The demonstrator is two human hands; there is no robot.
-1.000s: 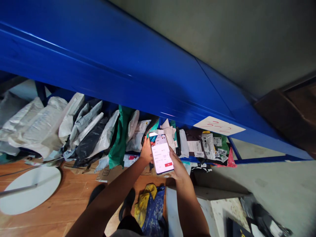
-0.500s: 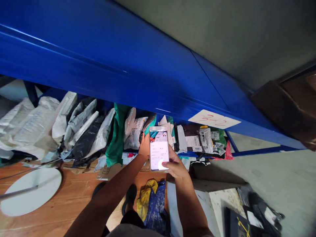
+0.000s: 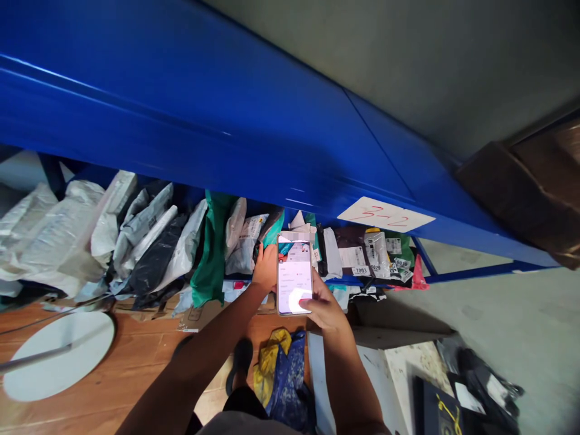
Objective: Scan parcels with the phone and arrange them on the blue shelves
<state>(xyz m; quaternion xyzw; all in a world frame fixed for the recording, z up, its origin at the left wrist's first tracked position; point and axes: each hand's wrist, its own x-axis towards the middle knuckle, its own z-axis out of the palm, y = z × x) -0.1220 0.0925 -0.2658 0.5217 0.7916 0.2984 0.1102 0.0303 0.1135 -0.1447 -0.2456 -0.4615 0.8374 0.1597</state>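
Note:
A smartphone (image 3: 293,273) with a lit white screen is held upright in front of a low blue shelf (image 3: 217,115). My right hand (image 3: 322,307) grips its lower right side, thumb lying over the bottom of the screen. My left hand (image 3: 266,267) is curled at the phone's left edge, against the parcels behind it. A row of soft mailer bags (image 3: 149,238), white, grey, black and green, stands on the shelf level behind the phone. Labelled parcels (image 3: 362,257) with printed numbers lie to the right.
A handwritten white label (image 3: 385,215) is stuck on the shelf beam. A white round base (image 3: 54,353) lies on the wooden floor at left. A blue and yellow bag (image 3: 281,374) sits below my arms, a cardboard box (image 3: 399,335) and dark bags (image 3: 484,386) at right.
My right thumb has moved from the phone's side onto the bottom of the screen. The phone turned more upright and the view shifted slightly left and down.

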